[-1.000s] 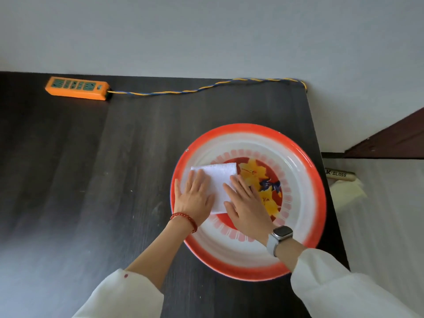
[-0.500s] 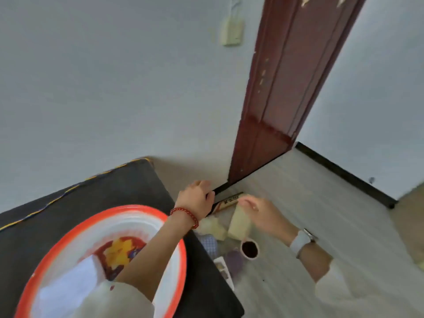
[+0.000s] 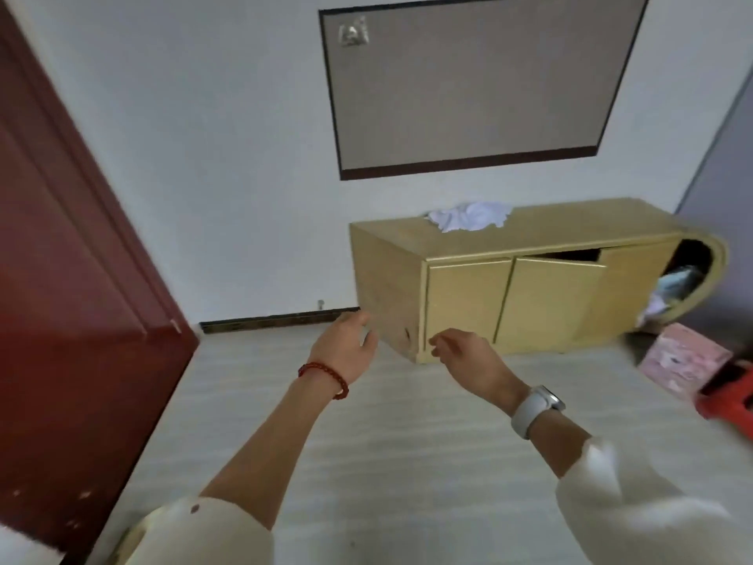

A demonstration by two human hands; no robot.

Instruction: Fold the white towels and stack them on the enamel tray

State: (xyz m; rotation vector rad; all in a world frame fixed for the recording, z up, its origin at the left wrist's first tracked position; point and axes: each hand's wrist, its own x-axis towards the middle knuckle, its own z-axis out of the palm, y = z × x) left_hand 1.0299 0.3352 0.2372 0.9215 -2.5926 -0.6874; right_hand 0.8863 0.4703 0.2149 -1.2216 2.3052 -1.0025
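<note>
Lying crumpled on top of the yellow cabinet (image 3: 525, 275), toward its rear left part, the white towels (image 3: 468, 216) form one loose unfolded heap against the wall. I see no enamel tray from the head camera.

I hold both hands out in mid-air in front of me, well short of the cabinet. My left hand (image 3: 344, 348) is palm inward with fingers loosely curved and apart, gripping nothing; a red bead bracelet (image 3: 324, 377) circles its wrist. My right hand (image 3: 468, 360) has its fingers relaxed and slightly curled, also holding nothing; a white watch (image 3: 536, 409) sits on that wrist. Both forearms emerge from cream sleeves (image 3: 652, 519).

Cabinet details: two doors at the front are closed, a third stands ajar, and the rounded open right end shows some cloth inside, too blurred to identify.

Surroundings: a dark-framed board (image 3: 468, 83) hangs on the wall above the cabinet. A dark red door (image 3: 69, 279) fills the left edge. A pink box (image 3: 680, 360) and a red object (image 3: 729, 393) sit on the pale floor at right.
</note>
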